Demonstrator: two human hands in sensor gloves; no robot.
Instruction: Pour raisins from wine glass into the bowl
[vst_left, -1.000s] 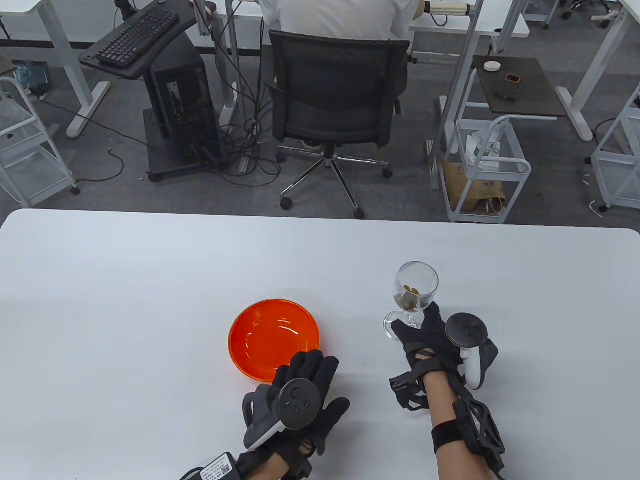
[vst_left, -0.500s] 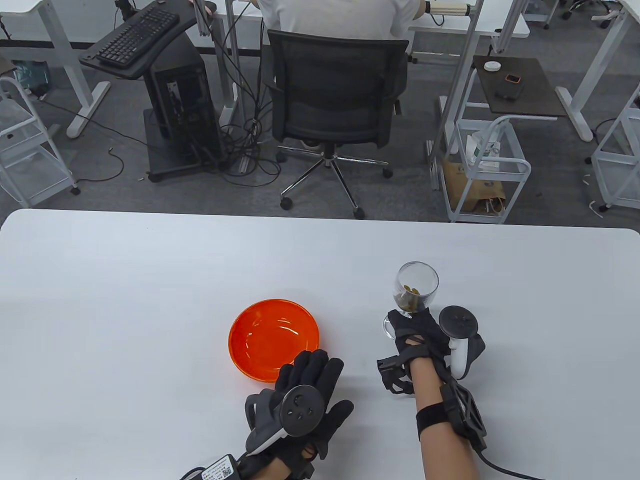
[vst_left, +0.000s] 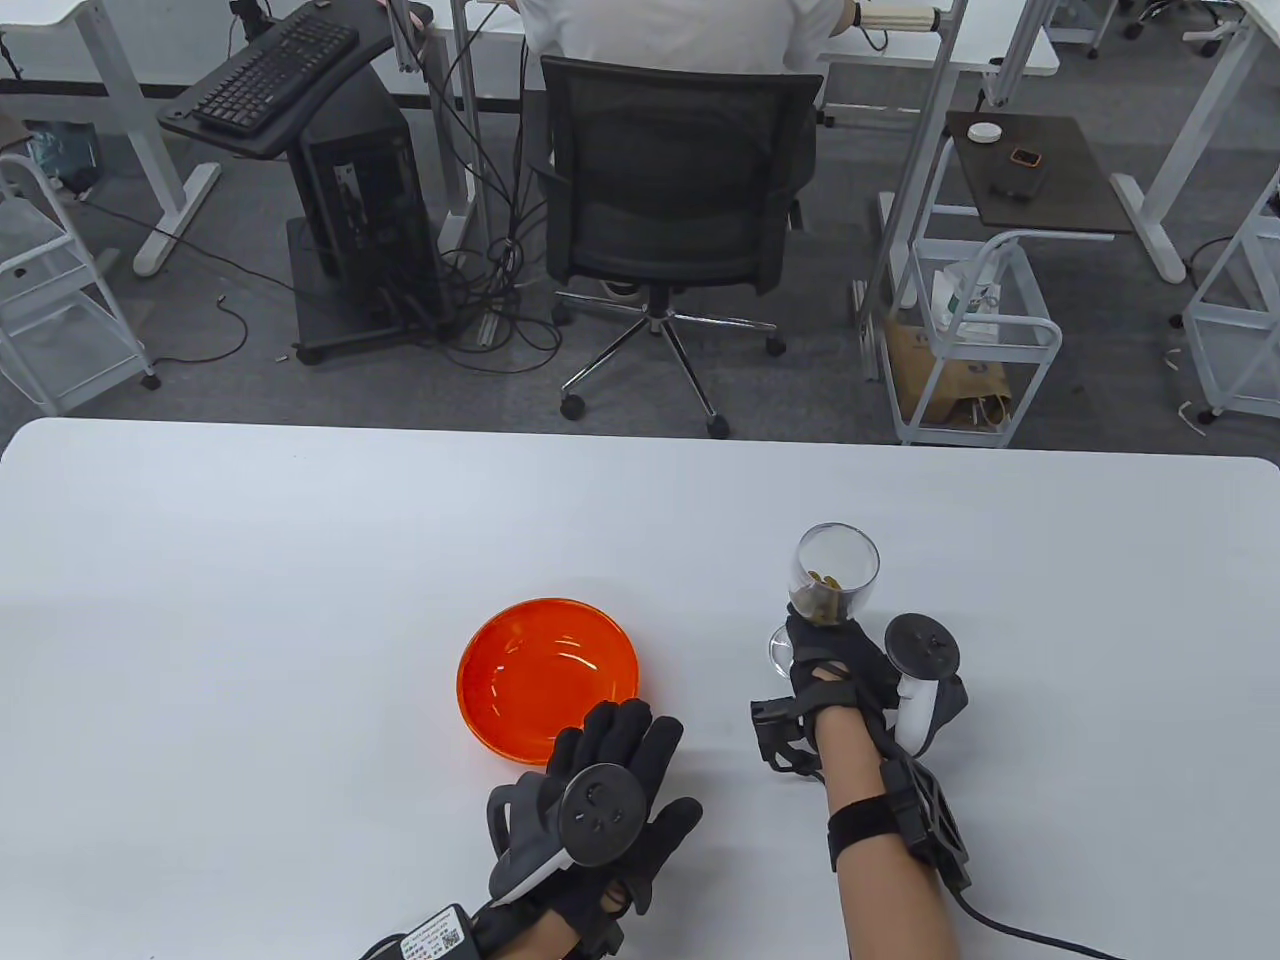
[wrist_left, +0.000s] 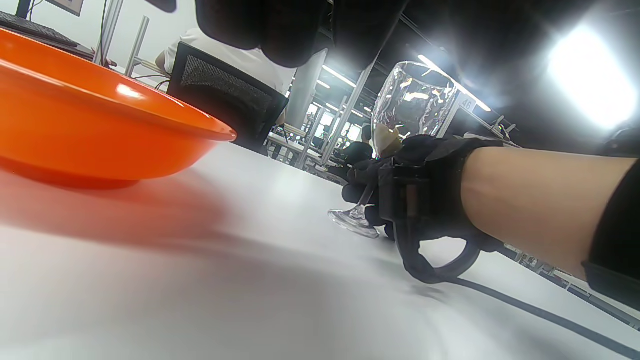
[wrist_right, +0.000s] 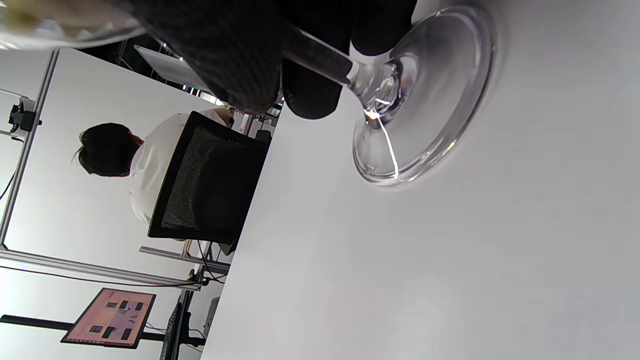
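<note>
Office: desks, keyboard (vst_left: 275, 72), swivel chair (vst_left: 672, 205).

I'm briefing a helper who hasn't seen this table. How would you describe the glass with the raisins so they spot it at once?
On the white table, look right of the orange bowl. There stands a clear stemmed wine glass with the gloved right hand wrapped around its stem. It is the only see-through thing there, with a small heap of brownish raisins at the bottom.

Wine glass (vst_left: 836, 577): I count 1.
Bowl (vst_left: 547, 680): 1, orange.
Raisins (vst_left: 817, 600): one small heap in the glass; I cannot count singles.
Left hand (vst_left: 600, 790): 1, gloved.
Right hand (vst_left: 840, 665): 1, gloved.
Tabletop (vst_left: 250, 560): 1, white.
</note>
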